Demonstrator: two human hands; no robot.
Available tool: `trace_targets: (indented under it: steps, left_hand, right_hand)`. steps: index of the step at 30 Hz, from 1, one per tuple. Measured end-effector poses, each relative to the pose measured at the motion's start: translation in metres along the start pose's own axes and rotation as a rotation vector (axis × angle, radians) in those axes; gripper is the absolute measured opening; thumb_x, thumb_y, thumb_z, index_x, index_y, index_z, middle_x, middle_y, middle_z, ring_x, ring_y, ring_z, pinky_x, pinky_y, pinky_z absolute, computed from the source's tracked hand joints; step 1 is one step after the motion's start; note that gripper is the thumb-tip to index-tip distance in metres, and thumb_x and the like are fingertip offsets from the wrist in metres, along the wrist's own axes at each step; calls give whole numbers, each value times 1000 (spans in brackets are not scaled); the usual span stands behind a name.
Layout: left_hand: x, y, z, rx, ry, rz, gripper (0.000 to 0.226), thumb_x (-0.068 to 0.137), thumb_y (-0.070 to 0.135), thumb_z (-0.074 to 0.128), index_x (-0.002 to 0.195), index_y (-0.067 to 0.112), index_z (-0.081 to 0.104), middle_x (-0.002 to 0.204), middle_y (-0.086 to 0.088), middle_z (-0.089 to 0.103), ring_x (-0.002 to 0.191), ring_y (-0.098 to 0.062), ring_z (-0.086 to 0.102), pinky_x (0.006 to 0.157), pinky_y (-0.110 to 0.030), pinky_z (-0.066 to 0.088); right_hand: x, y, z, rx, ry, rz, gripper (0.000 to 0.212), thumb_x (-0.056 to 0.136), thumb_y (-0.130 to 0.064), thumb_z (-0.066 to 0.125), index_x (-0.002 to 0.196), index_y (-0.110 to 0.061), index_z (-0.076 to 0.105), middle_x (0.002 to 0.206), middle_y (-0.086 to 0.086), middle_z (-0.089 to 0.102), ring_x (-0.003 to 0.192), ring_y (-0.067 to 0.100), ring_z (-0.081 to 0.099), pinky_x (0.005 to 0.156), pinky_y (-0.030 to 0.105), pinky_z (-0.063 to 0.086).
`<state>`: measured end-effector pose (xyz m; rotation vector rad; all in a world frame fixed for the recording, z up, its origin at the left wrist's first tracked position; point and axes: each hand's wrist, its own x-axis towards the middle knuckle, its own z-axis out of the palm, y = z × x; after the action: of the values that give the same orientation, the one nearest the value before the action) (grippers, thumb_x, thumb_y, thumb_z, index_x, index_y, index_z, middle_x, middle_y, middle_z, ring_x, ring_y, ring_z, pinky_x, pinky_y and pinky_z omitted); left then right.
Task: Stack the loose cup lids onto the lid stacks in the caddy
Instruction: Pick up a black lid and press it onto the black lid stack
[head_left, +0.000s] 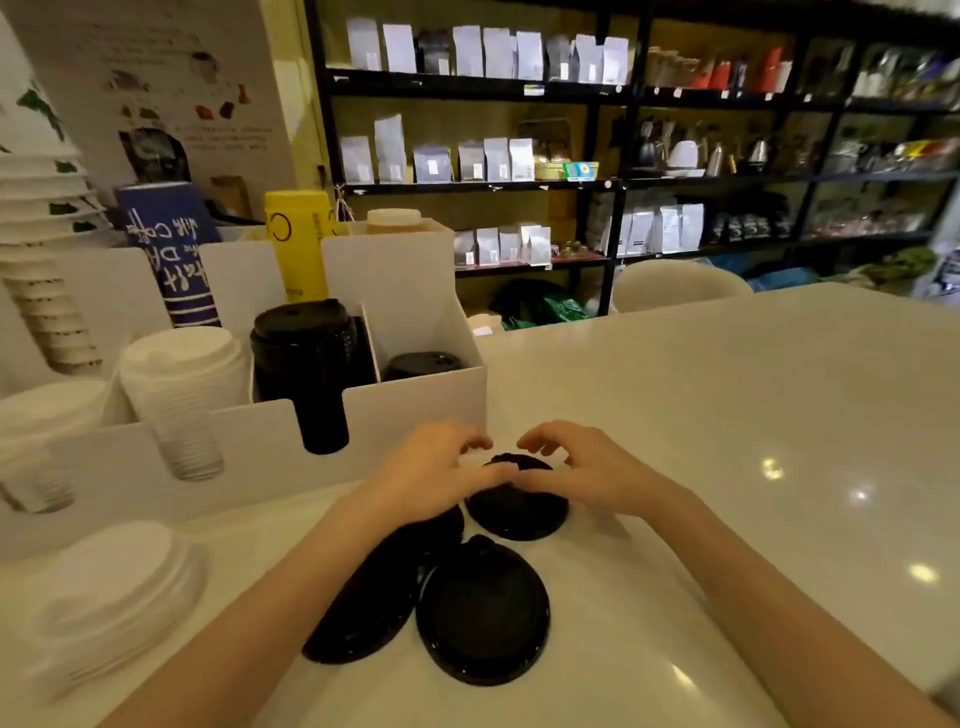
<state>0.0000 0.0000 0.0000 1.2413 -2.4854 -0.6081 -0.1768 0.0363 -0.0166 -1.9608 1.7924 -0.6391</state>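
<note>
So I've got both hands down on the far black lid on the worktop, left hand and right hand curled around its rim from either side with fingers half-bent, touching it but not clamped shut yet, I guess so it lifts flat instead of tipping. Two more loose black lids sit nearer me, one overlapping the other, and a loose white lid pile is off at near left. The caddy is just beyond, left of my hands, with its tall black lid stack and white lid stack waiting in their slots.
</note>
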Motion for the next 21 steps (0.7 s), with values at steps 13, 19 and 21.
trace_targets:
  steps: [13,19,21]
  left_hand:
    - [2,2,23,218,-24,1,63,59,64,62,105,21,55,95,1,65,82,-17,58,73,-38,53]
    - [1,9,1,14,-32,-36,65,55,56,72,106,19,60,100,-3,68,91,-18,61,80,-40,54]
    - [-2,13,-11,-63,-36,-39,63,59,47,75,111,17,57,108,-4,66,97,-17,59,80,-31,52]
  right_hand:
    - [-3,4,-4,-42,-16,-8,37,78,-39,60,109,-19,59,106,1,62,93,17,56,76,26,46]
    - [-7,-2,-9,77,125,-67,26,88,-33,49,105,-19,63,104,2,65,92,15,56,74,19,42]
    - [-7,-6,-9,157,183,-78,26,90,-30,44,103,-19,64,101,2,65,93,14,56,74,18,41]
